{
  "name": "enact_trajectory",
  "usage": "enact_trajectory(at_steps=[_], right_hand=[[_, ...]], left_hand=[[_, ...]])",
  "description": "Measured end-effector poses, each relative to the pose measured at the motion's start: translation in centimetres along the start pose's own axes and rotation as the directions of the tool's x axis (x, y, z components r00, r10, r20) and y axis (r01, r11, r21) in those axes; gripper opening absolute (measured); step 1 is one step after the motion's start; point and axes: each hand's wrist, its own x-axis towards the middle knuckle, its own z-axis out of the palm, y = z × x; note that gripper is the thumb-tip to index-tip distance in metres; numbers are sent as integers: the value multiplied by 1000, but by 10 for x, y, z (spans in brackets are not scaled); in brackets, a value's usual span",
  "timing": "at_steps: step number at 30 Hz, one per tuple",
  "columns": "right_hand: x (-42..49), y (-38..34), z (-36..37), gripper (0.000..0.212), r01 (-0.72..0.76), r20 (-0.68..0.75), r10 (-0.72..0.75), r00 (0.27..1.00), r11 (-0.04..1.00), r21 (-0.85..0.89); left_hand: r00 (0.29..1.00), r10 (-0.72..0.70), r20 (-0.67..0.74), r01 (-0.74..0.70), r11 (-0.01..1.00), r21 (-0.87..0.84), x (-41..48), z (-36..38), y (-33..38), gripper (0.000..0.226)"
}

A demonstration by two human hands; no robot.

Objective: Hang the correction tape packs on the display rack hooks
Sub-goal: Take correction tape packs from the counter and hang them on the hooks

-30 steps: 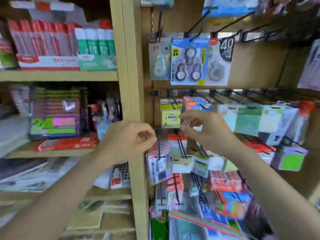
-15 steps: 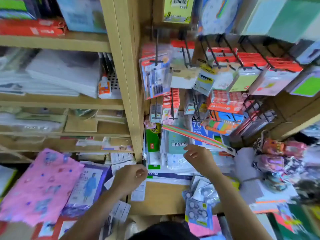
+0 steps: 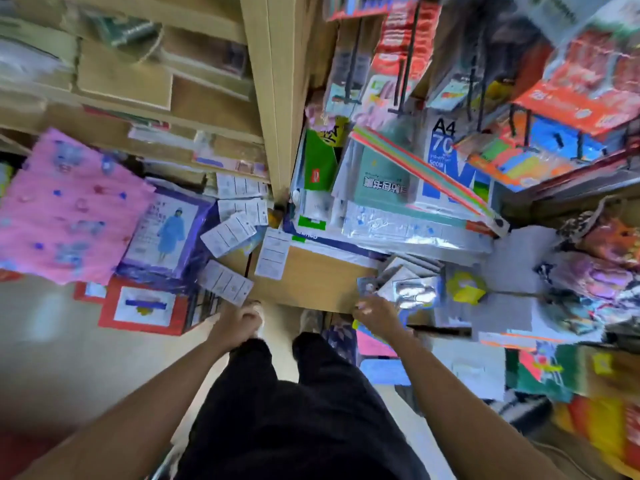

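Note:
A loose pile of correction tape packs [image 3: 410, 289], in clear blister wrap on blue cards, lies low on stacked goods to the right of a cardboard box. My right hand [image 3: 375, 311] is down at the pile's near left edge with its fingertips against a pack. Motion blur hides whether they pinch it. My left hand [image 3: 239, 320] hangs loosely curled beside my leg and holds nothing. The display rack hooks [image 3: 401, 105] are black wire prongs at the top of the view, carrying red and orange packs.
A wooden shelf post [image 3: 277, 98] divides the shelves on the left from the hook rack. Below it are a cardboard box [image 3: 311, 275], an A4 paper ream [image 3: 446, 157], white tags and a pink sheet [image 3: 69, 209]. My black-trousered legs [image 3: 294, 410] fill the bottom.
My view has swung from the hooks down to the floor stock. Both hands dropped from rack height; the right one has reached the pile of packs.

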Motion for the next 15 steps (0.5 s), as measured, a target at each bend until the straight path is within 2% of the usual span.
enact_trajectory(at_steps=[2,5,7,9,12,13,15], right_hand=[[20,21,17,23,-61,0,61,998,998,-18],[50,56,38,32,-124,89,137,987,983,-138],[71,81,48,34,-193,81,202,976,975,-107],[91,111,58,38,-256,66,257,964,966,-21],[114,154,71,39,-433,6,452,892,850,299],[118,163,74,44,-464,-21,511,859,797,387],[126,182,82,67,-547,-67,627,776,721,425]], left_hand=[[999,-36,26,37,999,-28,0,4,6,16],[996,-70,58,72,997,-28,13,15,6,8],[992,-99,76,102,994,-37,26,26,1,8],[985,-142,94,147,988,-48,38,41,-4,10],[972,-180,148,188,981,-41,53,66,-11,28],[969,-184,165,193,981,-37,55,73,-10,32],[964,-171,205,181,983,-28,57,90,-13,36]])
